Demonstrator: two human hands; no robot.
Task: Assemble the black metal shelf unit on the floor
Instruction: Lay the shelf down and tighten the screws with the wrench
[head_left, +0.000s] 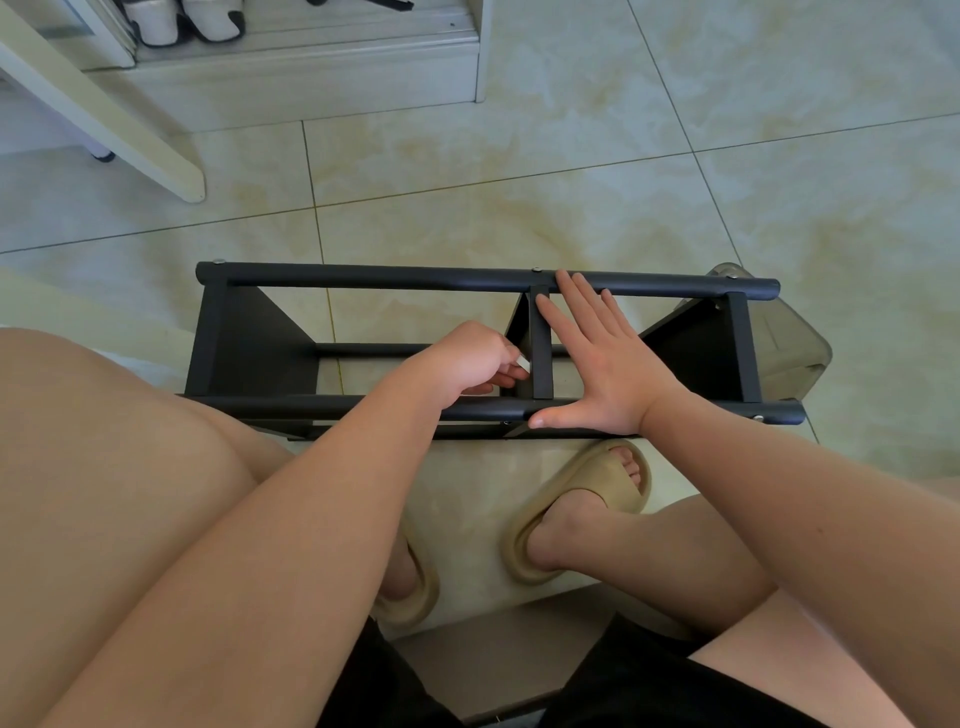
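Note:
The black metal shelf unit (363, 278) lies on its side on the tiled floor in front of my knees, two long round poles joined by three flat shelf panels. My right hand (597, 364) lies flat across the top, fingers straight and spread over the far pole and the middle panel (540, 374), thumb on the near pole. My left hand (467, 358) reaches in between the poles just left of the middle panel. Its fingers are curled and pinch a small white piece (523, 362) against that panel.
A translucent grey plastic container (795, 353) stands behind the shelf's right end. A white furniture leg (130, 140) slants in at the far left, with a low step and white shoes (182, 21) behind it. My feet in beige slides (576, 514) rest under the shelf's near side.

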